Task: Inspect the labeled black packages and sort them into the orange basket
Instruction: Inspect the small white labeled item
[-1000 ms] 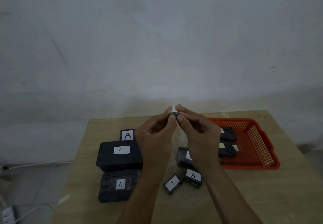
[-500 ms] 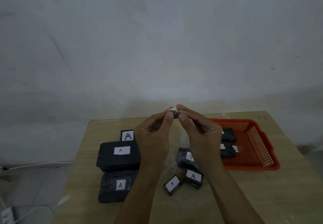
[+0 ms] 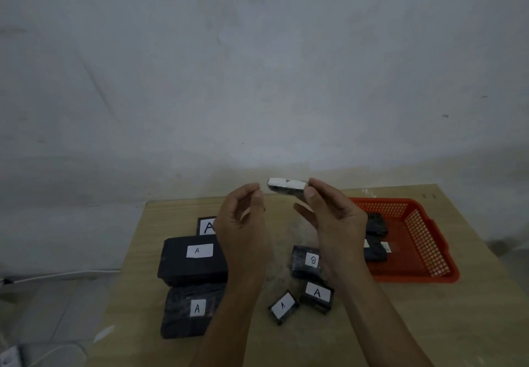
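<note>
Two hands are hovering above the table [image 3: 400,323]. The right hand [image 3: 335,217] is pinching a small black package [image 3: 286,187] at its end, label up, likely for reading. The left hand [image 3: 243,217], at nine o'clock of it, is hanging loosely curled and grasping nothing. The orange basket [image 3: 423,240] is waiting at four o'clock.

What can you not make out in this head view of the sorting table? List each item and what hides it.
- Held package: its label is seen edge-on, letter unreadable.
- Basket packages: right hand covers their labels.
- Back package: left hand overlaps it.
</note>
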